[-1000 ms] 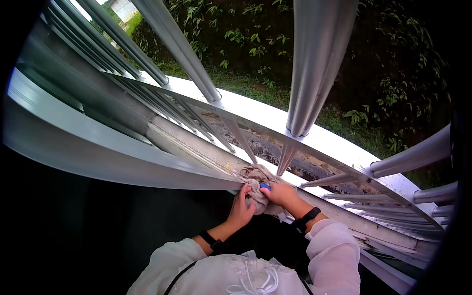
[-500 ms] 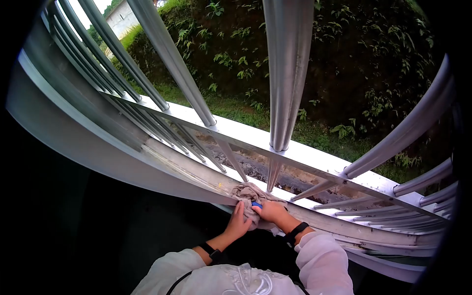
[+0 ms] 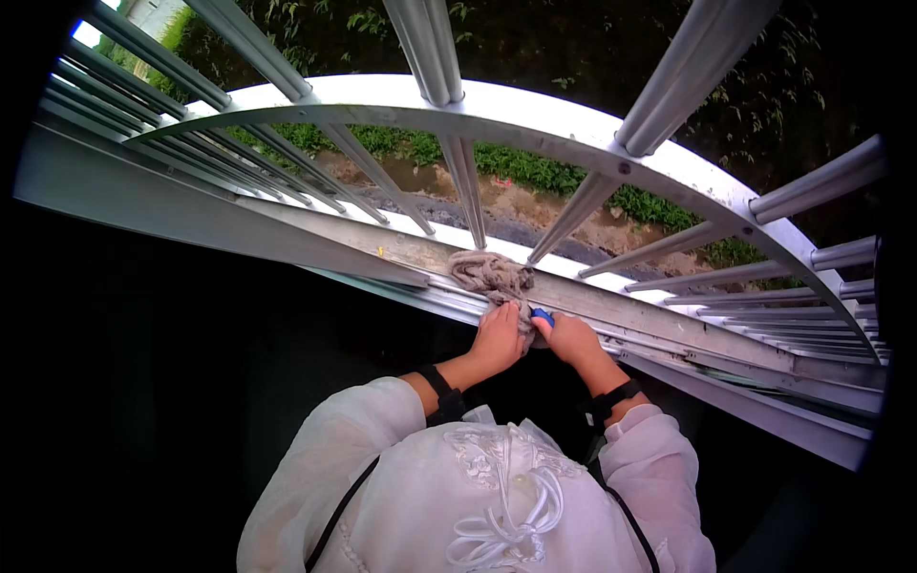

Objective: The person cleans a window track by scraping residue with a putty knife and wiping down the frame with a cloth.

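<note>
A crumpled grey-brown cloth (image 3: 489, 274) lies on the window sill track, its near end hanging towards me. My left hand (image 3: 499, 336) is closed on that near end. Just to the right, my right hand (image 3: 569, 340) wraps round a small blue-handled tool (image 3: 543, 316), whose tip goes into or behind the cloth and cannot be made out. The two hands are close together over the inner edge of the window track (image 3: 659, 355).
Metal bars (image 3: 462, 186) with a curved white crossbar (image 3: 535, 126) stand beyond the sill. A sliding window frame (image 3: 239, 229) runs off to the left. Outside are a ditch, grass and a planted bank (image 3: 564, 48). Below the sill it is dark.
The view has tipped down and shifted. The cloth, bunched under both hands before, now spreads forward on the sill, with the hands at its near end. Both hands keep their hold.
</note>
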A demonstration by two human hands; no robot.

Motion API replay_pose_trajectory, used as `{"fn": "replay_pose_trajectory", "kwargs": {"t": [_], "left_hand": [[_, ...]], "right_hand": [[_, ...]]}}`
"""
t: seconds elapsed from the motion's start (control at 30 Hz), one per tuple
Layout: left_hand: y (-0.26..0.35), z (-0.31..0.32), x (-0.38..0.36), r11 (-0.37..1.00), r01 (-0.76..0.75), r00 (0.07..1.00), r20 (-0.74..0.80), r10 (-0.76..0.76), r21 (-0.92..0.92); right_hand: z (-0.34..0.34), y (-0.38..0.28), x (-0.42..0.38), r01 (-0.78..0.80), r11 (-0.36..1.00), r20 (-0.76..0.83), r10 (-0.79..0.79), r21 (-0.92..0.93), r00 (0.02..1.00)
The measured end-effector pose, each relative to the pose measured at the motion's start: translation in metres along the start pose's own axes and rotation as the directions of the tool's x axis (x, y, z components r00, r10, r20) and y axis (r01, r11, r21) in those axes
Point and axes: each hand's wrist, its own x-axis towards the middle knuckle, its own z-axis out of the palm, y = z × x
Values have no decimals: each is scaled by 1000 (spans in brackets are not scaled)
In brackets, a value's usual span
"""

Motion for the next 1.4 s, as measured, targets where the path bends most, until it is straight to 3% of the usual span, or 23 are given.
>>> {"fn": "replay_pose_trajectory", "kwargs": {"t": [0.17, 0.3, 0.37, 0.43, 0.5, 0.53, 0.63, 0.7, 0.77, 0.83, 0.9, 1.0, 1.07, 1.2, 1.27, 1.4], "left_hand": [[24, 25, 3, 995, -97, 995, -32, 96, -38], [35, 32, 6, 959, -63, 995, 56, 82, -276], [30, 35, 7, 865, -143, 990, -83, 118, -480], [38, -7, 1, 813, -88, 995, -87, 47, -576], [33, -55, -9, 820, -187, 979, -168, 112, -541], [27, -75, -16, 849, -180, 974, -211, 83, -497], [-16, -107, -41, 953, -119, 933, -360, 10, -280], [-31, -113, -56, 999, -41, 865, -501, 25, -22], [-61, -90, -71, 1000, -8, 894, -449, 4, -7], [-83, -66, -78, 960, 65, 958, -285, 17, 273], [-85, -58, -74, 969, 87, 974, -224, -34, 232], [-90, -54, -61, 988, 79, 956, -292, -38, 130], [-97, -56, -53, 993, 104, 946, -315, -79, 64], [-98, -53, -53, 990, 95, 919, -392, -49, 100], [-96, -52, -55, 955, 183, 917, -391, -80, 232], [-96, -49, -48, 949, 222, 910, -396, -119, 223]], "right_hand": [[-11, 21, -35, -94, 995, -97, 92, -14, 991], [-28, 28, -66, -133, 988, -169, 119, -74, 978], [-39, 22, -79, -177, 980, -103, 168, -87, 980], [-42, 18, -87, -118, 993, -185, 110, -30, 977], [-58, -4, -94, -108, 952, -11, 115, 287, 993], [-55, -13, -91, -60, 928, -1, 66, 368, 998], [-36, -42, -68, 113, 964, -58, -102, 241, 993], [-22, -51, -46, 163, 969, -94, -148, 183, 984], [-15, -52, -39, 202, 971, -125, -187, 131, 975], [-13, -46, -36, 198, 968, -98, -184, 153, 978], [-7, -41, -35, 208, 970, -66, -202, 125, 977], [4, -45, -28, 215, 967, 0, -217, 139, 976], [15, -52, -13, 295, 947, -73, -287, 127, 955], [25, -73, 11, 336, 941, -108, -337, -27, 935], [24, -79, 17, 331, 942, -89, -334, -50, 938], [24, -85, 23, 303, 950, -33, -306, -70, 951]]}}
